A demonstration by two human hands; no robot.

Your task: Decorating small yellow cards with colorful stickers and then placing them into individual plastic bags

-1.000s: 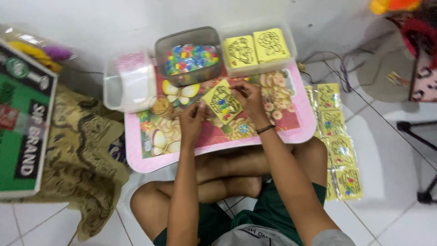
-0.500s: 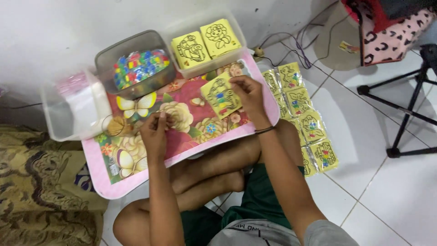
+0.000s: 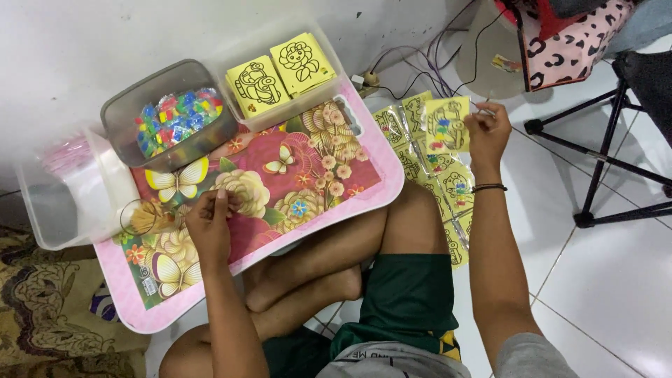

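My right hand point(image 3: 488, 133) holds a yellow packet point(image 3: 446, 124) with a picture card and coloured beads, above a row of similar packets point(image 3: 437, 175) on the tiled floor to my right. My left hand point(image 3: 210, 224) rests with curled fingers on the pink lap table point(image 3: 364, 199) with a flower and butterfly print. I cannot tell whether it pinches anything. A loose rubber band point(image 3: 138, 217) lies on the table just left of that hand. I sit cross-legged behind the table.
A grey tub of small coloured packets point(image 3: 171, 115), a clear tub of yellow picture cards point(image 3: 276, 73) and a clear box with a pink bundle point(image 3: 70, 185) stand at the table's far side. Cables point(image 3: 420, 66) run by the wall. A stand's black legs point(image 3: 602, 164) are right.
My right hand has carried the yellow packet off the table to the right, over the row on the floor. My left hand stayed on the table. The view has shifted right.
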